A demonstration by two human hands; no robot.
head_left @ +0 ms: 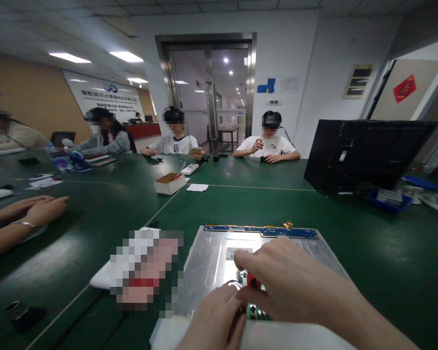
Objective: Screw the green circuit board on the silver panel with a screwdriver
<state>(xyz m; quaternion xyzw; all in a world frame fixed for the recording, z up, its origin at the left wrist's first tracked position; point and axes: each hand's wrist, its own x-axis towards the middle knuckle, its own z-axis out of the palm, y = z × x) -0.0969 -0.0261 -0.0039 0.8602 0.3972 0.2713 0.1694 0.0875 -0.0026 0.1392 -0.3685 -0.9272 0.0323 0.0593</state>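
A flat metal display panel (211, 257) lies on the green table in front of me, with a narrow blue circuit strip (255, 231) along its far edge. My right hand (288, 277) is closed round a red-handled screwdriver (253, 281), whose tip is hidden beneath my fingers. My left hand (215, 316) rests just beside it, fingers bent and pressed together low over the panel; what they pinch, if anything, is hidden. Part of a green circuit board (255, 311) shows under both hands. A pale sheet-like piece (277, 335) covers the panel's near edge.
Left of the panel lie a white device and a pinkish item (149, 272), blurred out. A small white box (170, 183) stands farther off. A black monitor (368, 155) stands at right, near a blue tray (390, 199). Another person's hands (40, 211) rest at left; several people sit around.
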